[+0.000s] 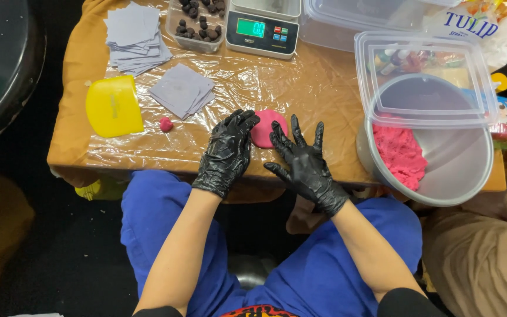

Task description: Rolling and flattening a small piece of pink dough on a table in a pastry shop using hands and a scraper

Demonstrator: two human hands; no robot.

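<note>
**Operator:** As the head view looks down on the table (324, 88), I read the left hand (225, 154) in a black glove, palm down, fingers together, fingertips touching the left edge of the flat pink dough disc (263, 130).

**Monitor:** State of the right hand (305, 164)?

**Operator:** I see it gloved, fingers spread wide, palm hovering just beside the disc's right edge; it grips nothing. The disc lies on the clear plastic sheet (277, 82) between both hands.

**Monitor:** Surroundings?

**Operator:** A small pink dough ball (166, 124) sits left, near a yellow scraper (114, 107) and grey paper squares (181, 89). A digital scale (262, 29) stands behind. A metal bowl (459, 164) with pink dough (399, 154) sits right, under a clear lid (426, 79).
</note>
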